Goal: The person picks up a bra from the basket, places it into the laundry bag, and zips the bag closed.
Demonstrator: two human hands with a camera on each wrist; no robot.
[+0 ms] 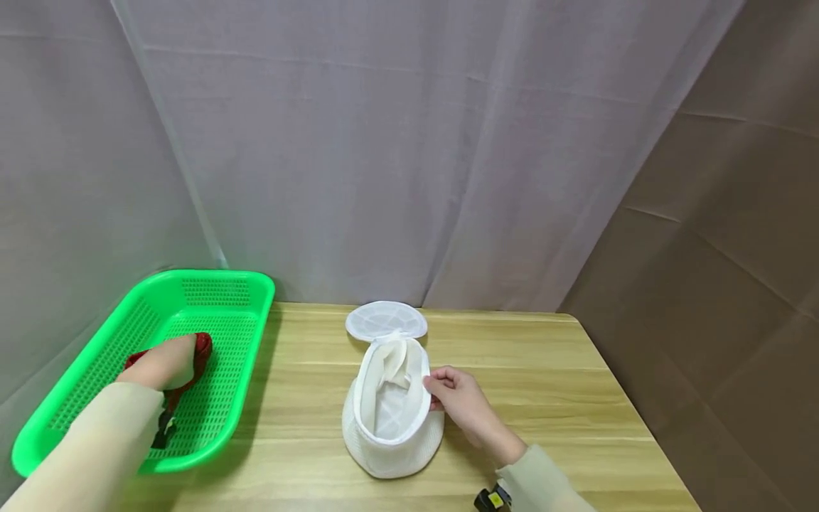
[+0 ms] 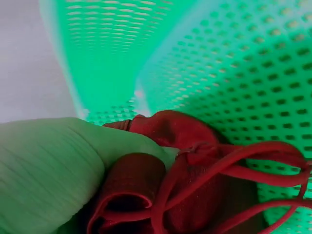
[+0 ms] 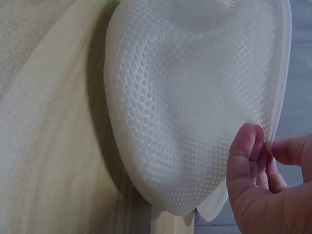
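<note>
the left grip (image 1: 165, 363) pinches the red corded fabric item (image 2: 180, 130) in the bright-green perforated plastic basket (image 1: 220, 274), while the right grip (image 1: 466, 402), pinching the white oval-mouthed mesh bag (image 1: 393, 462) by its rim (image 1: 362, 409) on the pale wooden bench (image 1: 544, 398), should hold it wide without tugging.

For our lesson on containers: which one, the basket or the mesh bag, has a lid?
The white mesh bag: its lid is open, while the green basket shows none.
</note>
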